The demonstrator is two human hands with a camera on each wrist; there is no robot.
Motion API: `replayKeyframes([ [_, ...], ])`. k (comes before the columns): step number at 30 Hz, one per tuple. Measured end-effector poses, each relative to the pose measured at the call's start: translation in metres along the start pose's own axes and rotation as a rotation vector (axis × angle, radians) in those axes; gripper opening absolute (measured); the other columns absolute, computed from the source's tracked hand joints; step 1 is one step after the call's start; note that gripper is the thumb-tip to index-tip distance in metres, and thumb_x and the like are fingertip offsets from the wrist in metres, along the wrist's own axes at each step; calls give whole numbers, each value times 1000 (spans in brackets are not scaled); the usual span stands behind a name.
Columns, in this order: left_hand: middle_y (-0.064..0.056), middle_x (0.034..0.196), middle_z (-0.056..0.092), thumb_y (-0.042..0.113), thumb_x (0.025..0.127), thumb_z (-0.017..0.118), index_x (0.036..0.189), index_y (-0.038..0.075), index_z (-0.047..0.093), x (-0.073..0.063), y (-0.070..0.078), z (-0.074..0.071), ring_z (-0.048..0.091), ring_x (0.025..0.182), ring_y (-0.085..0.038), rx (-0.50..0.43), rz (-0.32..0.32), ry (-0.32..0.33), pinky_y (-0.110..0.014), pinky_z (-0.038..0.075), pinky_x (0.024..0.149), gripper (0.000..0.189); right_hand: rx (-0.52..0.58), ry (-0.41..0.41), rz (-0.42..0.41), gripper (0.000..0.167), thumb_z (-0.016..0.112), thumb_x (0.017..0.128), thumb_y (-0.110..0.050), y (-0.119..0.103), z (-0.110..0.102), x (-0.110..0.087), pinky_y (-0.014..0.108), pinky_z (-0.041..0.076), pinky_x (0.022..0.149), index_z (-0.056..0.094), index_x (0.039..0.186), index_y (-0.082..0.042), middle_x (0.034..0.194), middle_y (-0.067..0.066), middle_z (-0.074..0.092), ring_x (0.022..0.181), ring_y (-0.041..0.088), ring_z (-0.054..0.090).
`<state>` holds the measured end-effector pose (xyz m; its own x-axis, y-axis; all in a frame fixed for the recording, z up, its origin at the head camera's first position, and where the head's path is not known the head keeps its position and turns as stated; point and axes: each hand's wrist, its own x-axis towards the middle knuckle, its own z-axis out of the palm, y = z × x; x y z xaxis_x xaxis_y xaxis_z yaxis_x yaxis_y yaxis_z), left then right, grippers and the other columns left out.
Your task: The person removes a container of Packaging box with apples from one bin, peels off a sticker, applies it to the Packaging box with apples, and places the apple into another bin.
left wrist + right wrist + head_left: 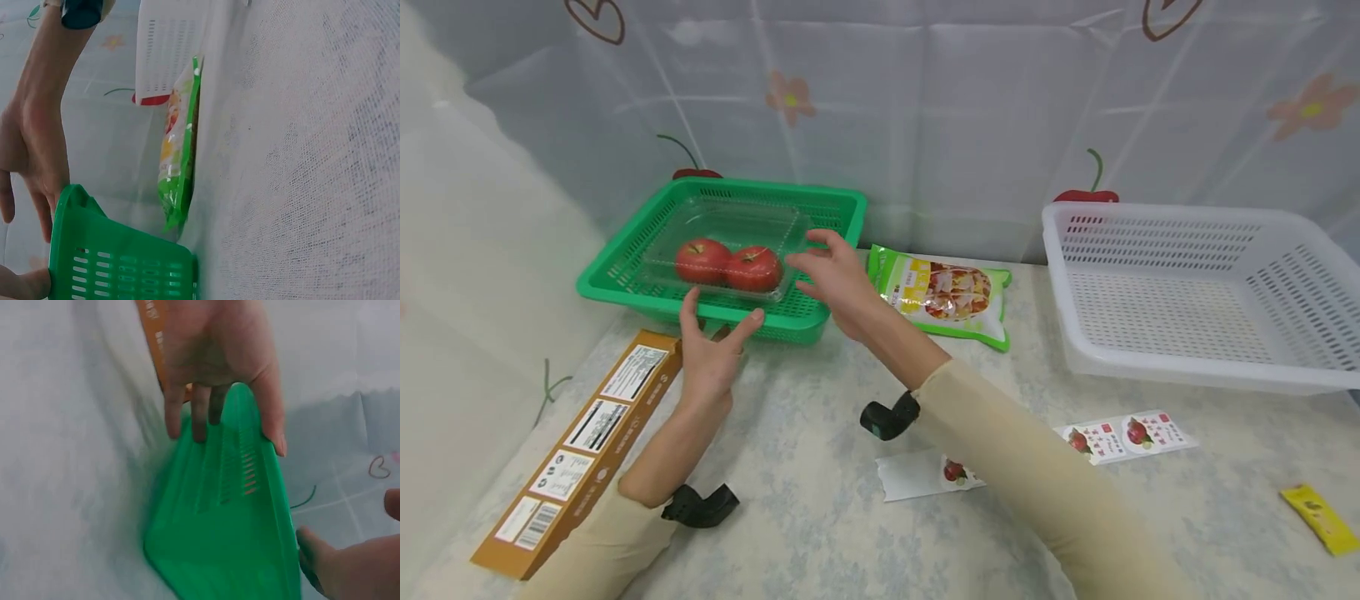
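Two red apples point(728, 265) show through a clear plastic clamshell box point(730, 218), which lies in the green basket point(837, 196). My left hand point(709, 358) is at the basket's front side, thumb and one finger spread at the rim. In the right wrist view, its other fingers point(199, 415) extend fairly straight along the basket's outer wall. Over the basket's right part hovers my right hand point(842, 283), fingers loosely spread beside the clear box's right edge. Whether those fingertips touch the box I cannot tell.
A long brown carton point(587, 454) lies left of the basket. To its right are a green-edged food bag point(947, 292) and a white basket point(1150, 367). Label strips with red fruit pictures point(1123, 437) and a yellow packet point(1321, 518) lie nearer. A curtain point(970, 108) hangs behind.
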<state>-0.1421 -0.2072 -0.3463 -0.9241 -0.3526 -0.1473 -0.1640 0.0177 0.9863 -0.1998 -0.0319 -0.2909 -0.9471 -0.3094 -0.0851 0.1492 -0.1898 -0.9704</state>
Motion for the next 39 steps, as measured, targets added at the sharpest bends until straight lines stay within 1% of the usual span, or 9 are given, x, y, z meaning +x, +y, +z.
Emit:
replayKeyframes([
  [6,-2,162,2,35,87,76,158,37,6,0,-1,1,27,140,-33,10,-1,-4,-45,35,108,100,165,54,154,63,64,95,-16,4,14,29,50,28,112,35,151,-16,155,1,29,145,30,19],
  [11,-1,161,6,35,88,75,157,35,9,-2,-2,-1,31,137,-31,21,5,-2,-44,35,106,95,130,87,254,78,66,94,-19,2,21,39,56,20,114,22,158,-20,163,-5,13,149,25,10],
  [15,-3,159,9,36,89,73,155,32,13,-2,-4,0,32,136,-28,2,18,-25,-45,35,104,89,82,108,337,81,64,96,-22,-1,22,42,53,13,116,14,160,-20,164,-7,6,150,24,2],
  [19,-3,157,12,37,90,72,153,30,15,-2,-5,0,33,133,-26,-7,24,-28,-44,36,102,86,94,108,391,84,63,97,-24,1,24,47,55,8,116,9,160,-19,164,-7,1,149,27,-5],
  [23,-2,157,10,37,90,72,153,31,16,-3,-7,-1,33,133,-26,-8,23,-21,-45,35,102,85,146,85,399,80,64,97,-20,6,26,53,57,15,115,15,160,-23,164,-1,7,148,35,7],
  [27,-3,158,8,37,90,72,153,29,16,-1,-8,-1,28,137,-29,1,39,-22,-48,34,105,86,198,86,379,76,65,96,-16,11,27,56,54,31,109,21,158,-28,162,6,16,142,43,25],
  [32,-5,158,8,39,89,73,153,28,16,0,-10,-1,21,140,-30,20,45,-22,-49,33,107,87,198,99,390,85,69,93,-15,11,29,57,46,49,94,18,158,-32,158,10,26,131,41,43],
  [36,-4,158,9,38,89,73,153,30,16,-1,-10,-2,21,140,-29,21,37,-18,-49,33,108,85,184,85,390,82,72,92,-17,12,32,57,36,52,76,25,156,-38,140,18,46,105,31,56],
  [39,-2,158,10,38,89,73,152,31,17,-2,-11,-2,21,140,-28,24,36,-12,-49,33,107,84,171,74,366,81,71,93,-18,16,34,58,33,50,67,26,155,-42,121,18,58,81,23,56],
])
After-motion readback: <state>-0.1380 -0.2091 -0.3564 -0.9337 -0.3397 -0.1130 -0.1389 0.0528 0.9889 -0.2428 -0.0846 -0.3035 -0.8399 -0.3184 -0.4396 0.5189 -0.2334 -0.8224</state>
